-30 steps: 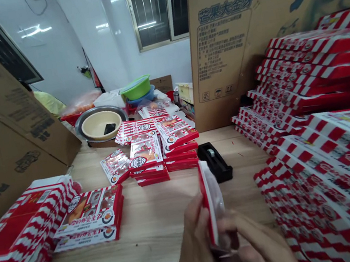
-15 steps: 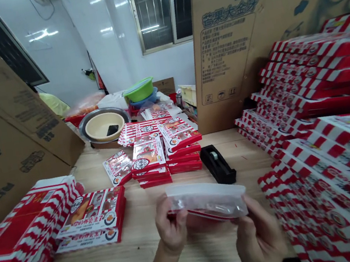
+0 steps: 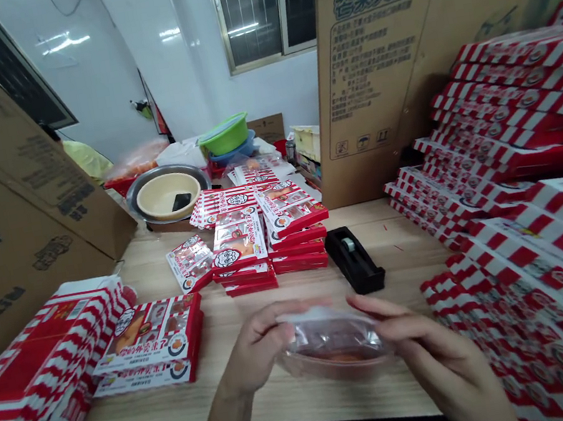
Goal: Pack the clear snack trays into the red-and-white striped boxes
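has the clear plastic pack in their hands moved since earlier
Yes, the clear plastic pack has turned from on edge to nearly flat, and sits further left of the black tape dispenser.

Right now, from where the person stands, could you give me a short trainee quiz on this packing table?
1. What are the left hand and right hand holding together?
2. True or false: the black tape dispenser stands on the wooden table, beyond the hands.
3. What sits inside the metal basin? A: a cream bowl; B: a green bowl; C: the tape dispenser.

Key: 1. A clear plastic packet; 2. True; 3. A.
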